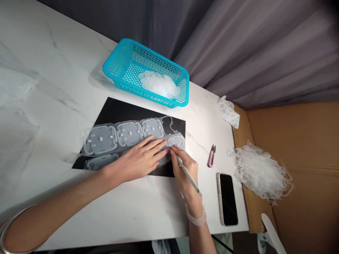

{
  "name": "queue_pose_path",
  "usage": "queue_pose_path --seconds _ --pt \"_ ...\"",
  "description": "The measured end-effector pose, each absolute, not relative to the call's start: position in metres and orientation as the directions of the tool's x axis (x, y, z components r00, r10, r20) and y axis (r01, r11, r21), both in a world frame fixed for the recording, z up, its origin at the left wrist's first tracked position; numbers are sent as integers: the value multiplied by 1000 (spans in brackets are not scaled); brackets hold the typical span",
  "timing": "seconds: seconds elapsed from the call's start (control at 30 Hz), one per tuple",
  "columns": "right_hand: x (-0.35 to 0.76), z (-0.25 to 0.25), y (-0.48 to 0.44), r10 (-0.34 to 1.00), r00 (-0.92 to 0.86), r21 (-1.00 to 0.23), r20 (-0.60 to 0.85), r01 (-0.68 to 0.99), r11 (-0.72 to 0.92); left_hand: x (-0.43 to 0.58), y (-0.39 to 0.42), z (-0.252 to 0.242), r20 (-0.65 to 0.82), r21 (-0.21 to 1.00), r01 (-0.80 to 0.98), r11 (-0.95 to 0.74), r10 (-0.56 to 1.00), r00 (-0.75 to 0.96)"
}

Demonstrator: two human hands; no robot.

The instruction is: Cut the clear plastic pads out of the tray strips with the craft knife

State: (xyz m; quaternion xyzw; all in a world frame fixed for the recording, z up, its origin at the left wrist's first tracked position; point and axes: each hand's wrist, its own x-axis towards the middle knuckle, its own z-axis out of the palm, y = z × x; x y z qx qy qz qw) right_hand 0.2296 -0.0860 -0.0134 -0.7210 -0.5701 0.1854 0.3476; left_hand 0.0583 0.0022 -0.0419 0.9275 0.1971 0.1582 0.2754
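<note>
A translucent moulded sheet (130, 133) with several rounded panels lies on a black mat (116, 106). My left hand (140, 157) rests flat over the sheet's middle, fingers outstretched and pressing on it. Beside those fingertips, my right hand (185, 165) grips a slim, light grey pen-like tool (189, 176). Its tip meets the sheet near a panel at the right end, though my fingers partly hide the contact. At that same end, a panel opening shows the black mat through a curved outline.
Behind the mat stands a blue basket (127, 84) holding translucent pieces (160, 84). To the right lie pink thread snips (211, 157), a phone (228, 199) and a crumpled translucent piece (228, 111). Stringy scraps (262, 173) pile up at the table's edge over a cardboard box (304, 148).
</note>
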Motion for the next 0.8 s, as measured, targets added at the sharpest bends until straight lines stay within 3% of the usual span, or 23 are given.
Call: queue_pose_path --seconds 0.2,0.37,0.53,0.67,0.73,0.8 --pt "230 -16 -106 964 164 -579 209 815 -13 59 3 -42 177 590 284 -756 464 868" --pt "233 -28 -102 963 23 -482 270 869 114 58 5 -41 147 443 294 -847 392 908" --pt "237 -40 -90 965 12 -416 262 904 101 56 6 -43 170 420 283 -862 381 909" --pt "232 -32 -92 986 -37 -343 163 935 91 54 5 -50 221 465 259 -847 394 892" --pt "229 -27 -90 991 -44 -393 128 915 91 53 5 -55 247 473 260 -842 410 878" --pt "233 -23 -85 991 24 -565 130 824 54 52 5 -57 260 456 267 -849 415 872"
